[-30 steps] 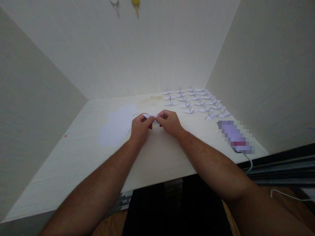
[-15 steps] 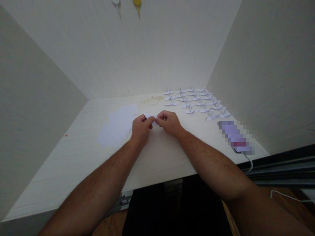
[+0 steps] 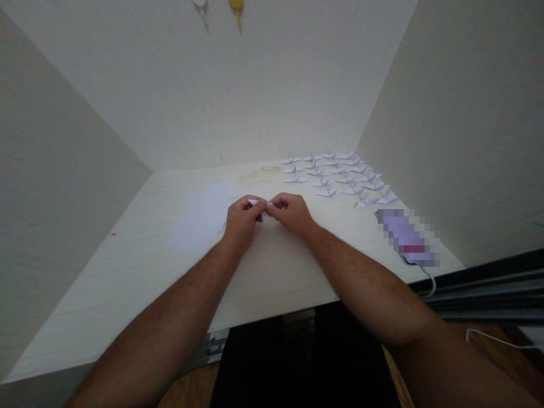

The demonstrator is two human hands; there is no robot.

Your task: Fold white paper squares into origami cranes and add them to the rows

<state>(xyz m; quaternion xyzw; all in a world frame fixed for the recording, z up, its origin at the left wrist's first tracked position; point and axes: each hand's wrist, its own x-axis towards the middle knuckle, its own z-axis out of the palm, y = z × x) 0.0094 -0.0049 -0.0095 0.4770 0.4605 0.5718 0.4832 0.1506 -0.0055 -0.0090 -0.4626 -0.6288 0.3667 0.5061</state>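
My left hand [image 3: 241, 220] and my right hand [image 3: 290, 213] meet above the middle of the white table [image 3: 127, 272]. Both are closed in a pinch on a small folded piece of pale lilac paper [image 3: 257, 203], of which only a tip shows between the fingertips. A stack of flat lilac paper sheets [image 3: 204, 216] lies on the table just left of my left hand. Several finished paper cranes [image 3: 340, 177] stand in rows at the far right of the table.
Walls close in the table on the left, back and right. A blurred-out flat object [image 3: 407, 237] with a white cable [image 3: 430, 280] lies near the right front corner. Two small items [image 3: 236, 8] hang on the back wall. Dark space under the table's front edge.
The hands have shifted very slightly left and closed tighter on the folded paper; less of the paper shows between the fingers now.
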